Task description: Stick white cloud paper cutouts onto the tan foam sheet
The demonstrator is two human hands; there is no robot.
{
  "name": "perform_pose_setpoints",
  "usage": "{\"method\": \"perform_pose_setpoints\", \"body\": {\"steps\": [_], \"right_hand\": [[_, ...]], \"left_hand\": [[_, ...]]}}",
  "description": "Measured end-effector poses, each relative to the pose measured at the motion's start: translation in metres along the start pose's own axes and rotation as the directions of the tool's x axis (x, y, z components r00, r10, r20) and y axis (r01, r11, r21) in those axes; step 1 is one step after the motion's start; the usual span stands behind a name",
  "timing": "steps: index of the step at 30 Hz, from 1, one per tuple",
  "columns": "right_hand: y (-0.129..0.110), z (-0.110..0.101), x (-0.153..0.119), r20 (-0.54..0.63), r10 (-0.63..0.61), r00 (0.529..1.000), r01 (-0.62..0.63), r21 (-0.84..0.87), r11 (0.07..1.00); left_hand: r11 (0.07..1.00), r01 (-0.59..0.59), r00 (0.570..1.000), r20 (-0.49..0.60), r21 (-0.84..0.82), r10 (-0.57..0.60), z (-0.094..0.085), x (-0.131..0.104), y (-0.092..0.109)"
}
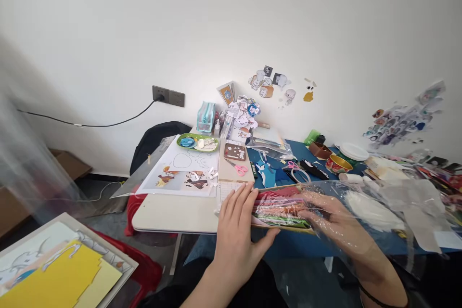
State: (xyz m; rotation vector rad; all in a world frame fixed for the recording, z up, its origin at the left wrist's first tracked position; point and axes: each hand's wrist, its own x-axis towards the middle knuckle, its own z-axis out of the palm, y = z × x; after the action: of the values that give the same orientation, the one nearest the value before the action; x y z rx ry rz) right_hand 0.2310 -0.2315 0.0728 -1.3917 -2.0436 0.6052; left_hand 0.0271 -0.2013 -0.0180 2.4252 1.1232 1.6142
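A shallow cardboard box in clear plastic [277, 211], with red, pink and green folded pieces inside, lies across the front edge of the blue table. My left hand [236, 236] clasps its left end, fingers over the top and thumb along the near side. At the right end, my right hand [341, 224] reaches inside the clear plastic, its fingers curled at the coloured pieces; what they pinch is hidden by glare and folds. Pink-handled scissors [240, 168] and a brown card [235, 151] lie beyond my left hand. A blue cut-out [267, 173] rests behind the box.
A green tray [180, 138] with blue and white pieces stands on white paper at the left. Farther right are a gold-rimmed bowl [341, 165], a white-lidded tub [355, 153] and white plastic sheets. Yellow paper [57, 279] lies in a box at lower left.
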Motion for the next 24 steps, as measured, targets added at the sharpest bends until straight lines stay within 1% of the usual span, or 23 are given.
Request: {"method": "perform_pose_setpoints", "body": {"steps": [4, 6, 8, 10, 11, 12, 15, 16, 17, 20, 21, 24], "right_hand": [[0.001, 0.002, -0.003, -0.01, 0.089, 0.996, -0.087, 0.129, 0.988], [0.006, 0.007, -0.007, -0.067, 0.148, 0.987, -0.137, 0.147, 0.98], [0.015, 0.013, -0.014, -0.197, 0.224, 0.955, -0.204, 0.115, 0.972], [0.024, 0.02, -0.021, -0.338, 0.286, 0.897, -0.267, 0.104, 0.958], [0.029, 0.023, -0.025, -0.38, 0.31, 0.871, -0.286, 0.118, 0.951], [0.032, 0.026, -0.028, -0.397, 0.331, 0.856, -0.298, 0.143, 0.944], [0.039, 0.03, -0.034, -0.407, 0.372, 0.834, -0.311, 0.21, 0.927], [0.04, 0.03, -0.035, -0.402, 0.37, 0.837, -0.306, 0.216, 0.927], [0.039, 0.029, -0.036, -0.388, 0.354, 0.851, -0.29, 0.215, 0.933], [0.03, 0.024, -0.036, -0.316, 0.24, 0.918, -0.19, 0.181, 0.965], [0.026, 0.022, -0.036, -0.297, 0.201, 0.933, -0.159, 0.16, 0.974], [0.013, 0.018, -0.034, -0.267, 0.135, 0.954, -0.118, 0.082, 0.99]], "left_hand": [[0.999, -0.03, 0.999, -0.01, 0.012, 0.03, 0.001, 0.0, 0.002], [0.999, -0.045, 0.997, -0.068, -0.004, 0.045, 0.002, -0.001, 0.003], [0.996, -0.08, 0.985, -0.157, -0.025, 0.075, 0.004, -0.002, 0.006], [0.99, -0.134, 0.968, -0.219, -0.033, 0.123, 0.005, -0.003, 0.009], [0.986, -0.16, 0.961, -0.233, -0.035, 0.148, 0.006, -0.004, 0.011], [0.983, -0.181, 0.957, -0.235, -0.038, 0.167, 0.007, -0.005, 0.012], [0.977, -0.206, 0.953, -0.238, -0.06, 0.187, 0.009, -0.008, 0.014], [0.975, -0.21, 0.952, -0.24, -0.069, 0.188, 0.01, -0.008, 0.014], [0.974, -0.214, 0.952, -0.241, -0.078, 0.19, 0.011, -0.009, 0.014], [0.968, -0.231, 0.95, -0.238, -0.101, 0.203, 0.012, -0.012, 0.011], [0.966, -0.237, 0.949, -0.238, -0.105, 0.207, 0.013, -0.013, 0.01], [0.958, -0.259, 0.942, -0.249, -0.121, 0.223, 0.014, -0.015, 0.009]]}}
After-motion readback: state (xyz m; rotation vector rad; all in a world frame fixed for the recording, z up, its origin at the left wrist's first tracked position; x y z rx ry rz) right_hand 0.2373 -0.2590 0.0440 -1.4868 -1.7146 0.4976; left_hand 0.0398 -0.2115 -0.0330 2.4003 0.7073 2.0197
